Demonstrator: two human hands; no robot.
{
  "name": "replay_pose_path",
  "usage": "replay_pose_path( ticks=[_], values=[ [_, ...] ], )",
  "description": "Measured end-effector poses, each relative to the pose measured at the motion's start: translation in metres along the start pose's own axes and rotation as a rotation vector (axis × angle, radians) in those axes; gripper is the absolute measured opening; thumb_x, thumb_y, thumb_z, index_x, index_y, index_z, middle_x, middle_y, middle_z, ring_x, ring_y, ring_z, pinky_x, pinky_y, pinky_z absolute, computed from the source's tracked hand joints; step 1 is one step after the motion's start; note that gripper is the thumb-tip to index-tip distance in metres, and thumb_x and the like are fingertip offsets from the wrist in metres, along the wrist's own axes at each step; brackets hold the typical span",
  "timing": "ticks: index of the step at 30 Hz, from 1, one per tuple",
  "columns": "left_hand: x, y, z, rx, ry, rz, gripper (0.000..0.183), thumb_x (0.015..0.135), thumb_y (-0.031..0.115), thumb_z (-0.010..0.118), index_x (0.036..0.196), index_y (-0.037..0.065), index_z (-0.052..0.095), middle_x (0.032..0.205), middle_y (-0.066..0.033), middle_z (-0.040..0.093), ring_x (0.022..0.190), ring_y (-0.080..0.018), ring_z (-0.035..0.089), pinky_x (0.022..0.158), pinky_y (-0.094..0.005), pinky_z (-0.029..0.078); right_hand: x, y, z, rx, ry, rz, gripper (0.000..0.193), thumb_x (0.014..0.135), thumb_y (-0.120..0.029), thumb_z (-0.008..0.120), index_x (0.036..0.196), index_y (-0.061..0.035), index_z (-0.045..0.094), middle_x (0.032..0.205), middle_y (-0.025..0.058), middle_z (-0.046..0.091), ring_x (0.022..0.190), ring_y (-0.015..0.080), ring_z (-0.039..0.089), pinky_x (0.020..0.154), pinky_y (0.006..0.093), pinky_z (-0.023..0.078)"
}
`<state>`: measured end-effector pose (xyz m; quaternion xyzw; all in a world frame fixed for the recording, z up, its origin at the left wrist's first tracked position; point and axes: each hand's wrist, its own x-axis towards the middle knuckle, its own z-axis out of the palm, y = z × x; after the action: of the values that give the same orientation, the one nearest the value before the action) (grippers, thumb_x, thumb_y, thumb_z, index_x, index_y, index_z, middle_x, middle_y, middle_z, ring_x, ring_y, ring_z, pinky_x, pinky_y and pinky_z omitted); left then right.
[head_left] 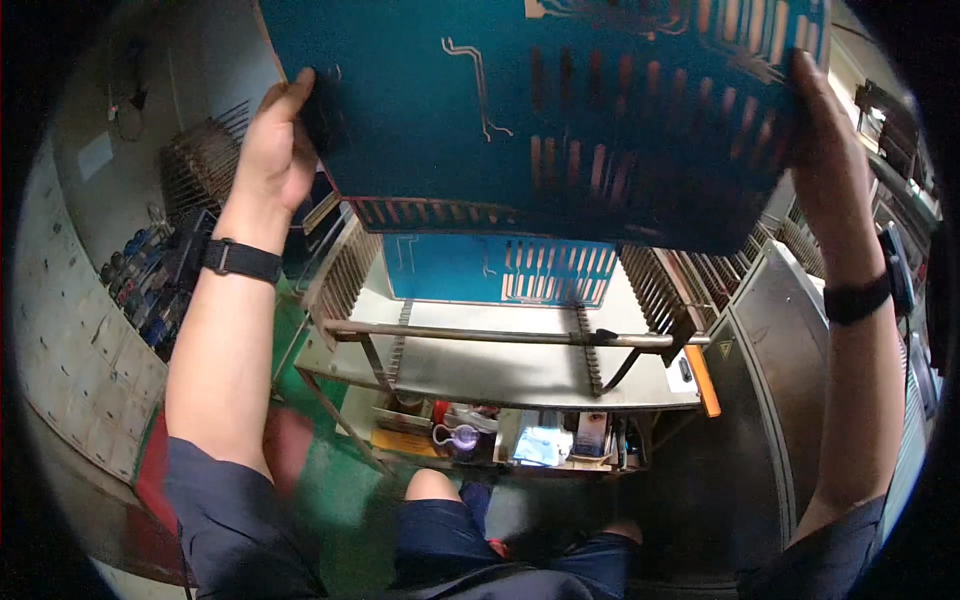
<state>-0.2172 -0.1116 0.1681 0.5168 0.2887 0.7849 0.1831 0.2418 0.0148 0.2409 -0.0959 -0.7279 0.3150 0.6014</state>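
A large blue circuit board panel (410, 130) with copper-coloured tracks and slots is raised in front of me, tilted, filling the top of the view. My left hand (280, 140) grips its left edge, thumb on the near face. At the right edge my right hand (825, 150) holds it too; its fingers are partly in shadow and behind the board. Below and beyond, a second blue board (450, 270) stands upright in a slotted metal rack (480, 333). The held panel hides the upper part of that second board.
The rack sits on a pale table (490, 375). A lower shelf holds a purple round item (463, 437), a bright plastic-wrapped packet (541, 446) and boxes. At right stands a grey metal cabinet (750, 390); lockers (85, 360) line the left. The floor (345, 500) is green.
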Motion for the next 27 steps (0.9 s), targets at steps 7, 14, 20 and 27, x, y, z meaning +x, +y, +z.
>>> replay_pose_path(
  ticks=[7, 14, 20, 27],
  values=[
    [0.055, -0.065, -0.043, -0.031, 0.104, -0.011, 0.038, 0.104, 0.022, 0.063, 0.135, 0.002, 0.054, 0.131, -0.0082, 0.065, 0.121, -0.0242, 0.060, 0.110, -0.0427, 0.044, 0.042, 0.075, 0.048, 0.079, 0.086, 0.133, 0.044, 0.106, -0.039, 0.057, 0.128, -0.0016, 0.063, 0.109, 0.0058, 0.070, 0.093, 0.0137, 0.065, 0.088, 0.0295, 0.050],
    [0.078, -0.114, -0.059, -0.043, 0.094, -0.025, 0.037, 0.104, 0.025, 0.062, 0.131, 0.000, 0.055, 0.128, -0.0106, 0.064, 0.119, -0.0234, 0.060, 0.109, -0.0411, 0.045, 0.079, 0.113, 0.057, 0.039, 0.009, 0.161, 0.041, 0.106, -0.038, 0.058, 0.124, -0.0017, 0.065, 0.104, 0.0061, 0.071, 0.091, 0.0136, 0.066, 0.086, 0.0283, 0.052],
    [0.090, -0.149, -0.079, 0.007, 0.114, -0.025, 0.029, 0.105, 0.029, 0.061, 0.118, 0.003, 0.064, 0.118, -0.0081, 0.069, 0.110, -0.0212, 0.064, 0.103, -0.0397, 0.051, 0.106, 0.159, 0.064, 0.173, -0.055, 0.233, 0.038, 0.105, -0.040, 0.059, 0.112, -0.0033, 0.067, 0.096, 0.0075, 0.071, 0.077, 0.0155, 0.068, 0.069, 0.0291, 0.055],
    [0.090, -0.154, -0.060, 0.138, 0.174, -0.027, 0.036, 0.105, 0.033, 0.062, 0.127, 0.006, 0.057, 0.126, -0.0060, 0.063, 0.118, -0.0178, 0.059, 0.108, -0.0355, 0.045, 0.122, 0.200, 0.074, 0.202, 0.039, 0.276, 0.035, 0.104, -0.042, 0.057, 0.111, -0.0081, 0.062, 0.099, 0.0101, 0.065, 0.089, 0.0212, 0.060, 0.081, 0.0385, 0.047]
  ],
)
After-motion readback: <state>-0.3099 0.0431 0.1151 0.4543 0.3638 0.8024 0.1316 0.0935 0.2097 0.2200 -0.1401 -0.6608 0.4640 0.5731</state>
